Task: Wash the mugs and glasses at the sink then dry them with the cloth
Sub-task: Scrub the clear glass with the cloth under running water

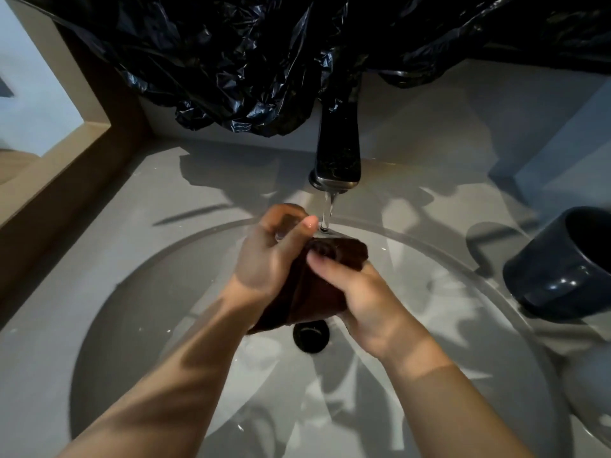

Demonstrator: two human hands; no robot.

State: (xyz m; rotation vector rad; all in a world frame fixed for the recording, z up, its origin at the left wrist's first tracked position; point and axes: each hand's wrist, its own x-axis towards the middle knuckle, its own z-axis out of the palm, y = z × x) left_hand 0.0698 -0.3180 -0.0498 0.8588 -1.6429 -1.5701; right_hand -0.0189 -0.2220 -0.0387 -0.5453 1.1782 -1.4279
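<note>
Both my hands are over the round pale grey sink basin (139,309), working one dark brown cloth (317,292) bunched between them, above the single black drain (310,335). My left hand (267,256) has its grip curled tight round the upper part of the cloth. Something clear glints between those fingers, but I cannot tell whether it is a glass. My right hand (367,302) grips the cloth from the other side, thumb pressed on top of the bundle.

One dark tall faucet (339,150) stands behind the basin, and a thin stream of water (327,213) falls from it just past my left fingertips onto the top of the cloth.

The grey stone-like counter (99,246) runs round the basin, patched with light and hard shadows. On it to my right sits one dark blue glazed mug (558,269), tipped toward the basin. Crumpled black plastic sheeting (231,61) hangs across the back wall. A light wooden frame (82,150) borders the counter on my left.
</note>
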